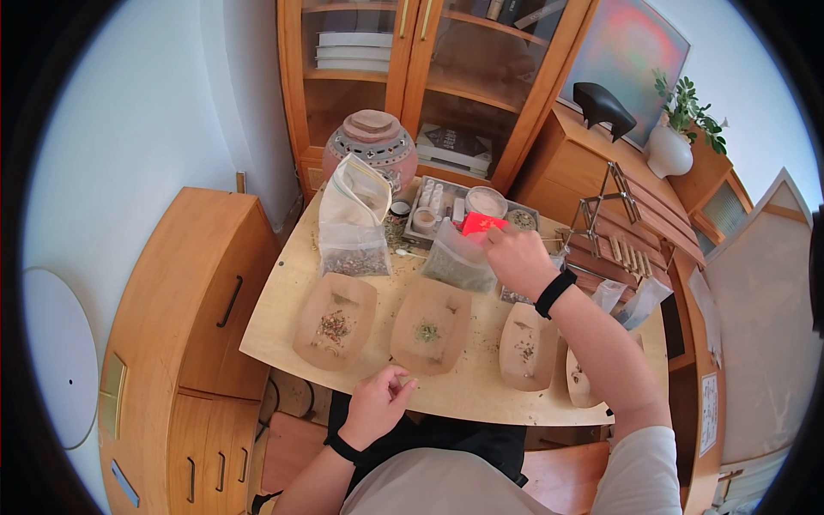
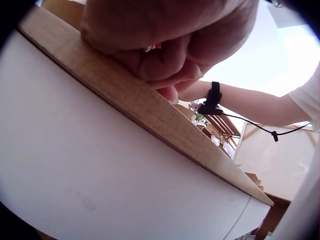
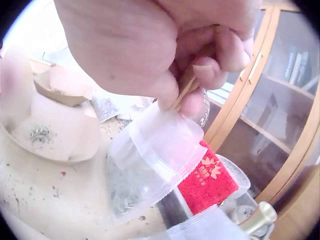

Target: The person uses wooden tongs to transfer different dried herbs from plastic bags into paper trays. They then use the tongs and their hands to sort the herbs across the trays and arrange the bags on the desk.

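My right hand (image 1: 519, 257) is over the back middle of the table. In the right wrist view its fingers pinch a thin wooden stick (image 3: 186, 94), whose lower end goes down at the mouth of a clear zip bag (image 3: 145, 155) holding green dried herbs. Beyond that bag is a red packet (image 3: 207, 180) with a pale printed design. My left hand (image 1: 378, 406) rests at the table's front edge with loosely bent fingers, holding nothing. Just ahead of it stands a brown paper tray (image 1: 403, 350) with a small green heap.
Another paper tray (image 1: 309, 348) holds mixed dried bits at left; two more, one of them (image 1: 515, 378), stand at right. At the back are a bag of dried herbs (image 1: 354, 253), a grey tray (image 1: 410, 239) of jars, a large patterned pot (image 1: 371, 146) and a folding wooden rack (image 1: 605, 206).
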A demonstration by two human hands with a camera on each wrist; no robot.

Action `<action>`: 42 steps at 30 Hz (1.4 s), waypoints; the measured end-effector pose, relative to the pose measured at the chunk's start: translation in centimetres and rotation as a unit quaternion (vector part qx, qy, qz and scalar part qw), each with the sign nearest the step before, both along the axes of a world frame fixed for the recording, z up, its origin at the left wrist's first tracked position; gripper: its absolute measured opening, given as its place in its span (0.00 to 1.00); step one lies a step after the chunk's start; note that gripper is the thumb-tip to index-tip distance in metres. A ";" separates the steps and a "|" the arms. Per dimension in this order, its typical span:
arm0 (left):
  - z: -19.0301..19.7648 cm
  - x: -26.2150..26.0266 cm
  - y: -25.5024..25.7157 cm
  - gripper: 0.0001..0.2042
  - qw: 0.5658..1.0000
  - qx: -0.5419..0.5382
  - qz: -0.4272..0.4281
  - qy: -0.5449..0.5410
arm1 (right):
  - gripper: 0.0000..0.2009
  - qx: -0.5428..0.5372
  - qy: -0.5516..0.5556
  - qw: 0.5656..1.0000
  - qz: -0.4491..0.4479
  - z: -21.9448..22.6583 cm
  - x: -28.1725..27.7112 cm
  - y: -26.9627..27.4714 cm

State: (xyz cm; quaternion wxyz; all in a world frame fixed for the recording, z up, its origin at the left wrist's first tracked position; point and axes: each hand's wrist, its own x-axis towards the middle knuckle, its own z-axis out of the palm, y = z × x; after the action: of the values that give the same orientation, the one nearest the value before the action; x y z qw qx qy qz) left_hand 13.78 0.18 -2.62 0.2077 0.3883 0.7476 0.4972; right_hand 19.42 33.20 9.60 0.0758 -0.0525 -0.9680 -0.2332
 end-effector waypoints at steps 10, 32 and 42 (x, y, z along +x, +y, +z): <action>-0.3 0.1 0.0 0.09 1.000 0.018 0.001 0.015 | 0.06 0.190 0.040 0.981 0.014 -3.7 2.4 -3.8; -0.1 0.0 -0.1 0.10 1.000 0.005 -0.011 0.024 | 0.04 0.058 0.034 0.993 -0.099 -2.1 1.2 -2.8; -0.2 0.0 -0.1 0.10 1.000 0.009 -0.009 0.014 | 0.04 -0.018 0.038 0.990 -0.132 -1.2 1.2 -2.2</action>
State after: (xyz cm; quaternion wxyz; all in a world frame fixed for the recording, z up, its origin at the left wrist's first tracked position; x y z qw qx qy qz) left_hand 13.73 0.12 -2.83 0.1981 0.4039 0.7423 0.4966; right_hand 20.61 30.99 8.36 0.0799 -0.1904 -0.9531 -0.2212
